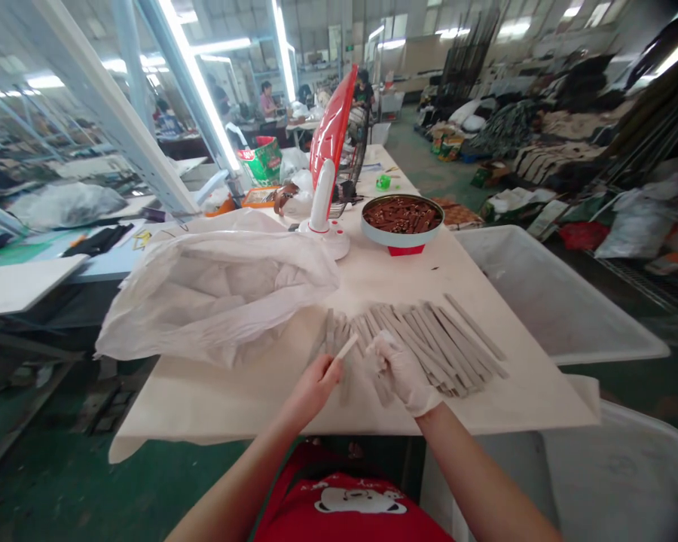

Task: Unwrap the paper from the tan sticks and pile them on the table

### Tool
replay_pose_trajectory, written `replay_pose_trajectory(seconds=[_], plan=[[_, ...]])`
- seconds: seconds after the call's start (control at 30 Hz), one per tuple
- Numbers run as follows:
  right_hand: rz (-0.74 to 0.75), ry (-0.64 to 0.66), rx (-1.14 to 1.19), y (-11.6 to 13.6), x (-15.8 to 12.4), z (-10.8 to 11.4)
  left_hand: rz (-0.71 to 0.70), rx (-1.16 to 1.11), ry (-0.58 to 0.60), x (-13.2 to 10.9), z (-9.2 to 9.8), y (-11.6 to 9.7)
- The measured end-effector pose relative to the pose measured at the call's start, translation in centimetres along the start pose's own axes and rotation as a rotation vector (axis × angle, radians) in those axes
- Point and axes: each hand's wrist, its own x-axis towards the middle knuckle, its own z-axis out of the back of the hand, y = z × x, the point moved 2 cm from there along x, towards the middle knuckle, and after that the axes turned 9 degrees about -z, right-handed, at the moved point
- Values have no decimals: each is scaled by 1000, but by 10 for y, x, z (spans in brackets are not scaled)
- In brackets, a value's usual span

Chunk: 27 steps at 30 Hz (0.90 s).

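My left hand [315, 388] is bare and grips a pale flat strip [346, 348], whose end sticks out up and to the right. My right hand [401, 373] wears a thin white glove and closes on several grey-beige strips close to the left hand. A fan-shaped spread of similar strips [441, 346] lies on the white table [215, 406] just beyond and to the right of that glove. A crumpled white plastic bag [220, 293] lies to the left of my hands. Beyond the strips stands a round tin [402, 239] full of brown sticks.
A red-and-white electric fan [331, 143] stands at the table's far side. Large grey plastic bins [548, 293] sit beyond the table's right edge, and another [615, 482] at lower right. Co-workers [268, 102] sit at benches far off. Piles of material [542, 128] cover the floor at right.
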Motion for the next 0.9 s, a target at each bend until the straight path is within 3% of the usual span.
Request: replay_pose_trajectory(seconds=[0.27, 0.4, 0.53, 0.7, 0.9], plan=[[41, 54, -12, 13, -16, -3, -87, 258, 102, -16, 1, -18], [-3, -27, -28, 11, -16, 4, -64, 276, 126, -20, 3, -23], [72, 26, -44, 15, -12, 11, -75, 283, 144, -25, 2, -27], [30, -21, -38, 17, -14, 13, -63, 309, 151, -24, -1, -31], [17, 16, -99, 19, -17, 21, -76, 355, 146, -14, -1, -31]])
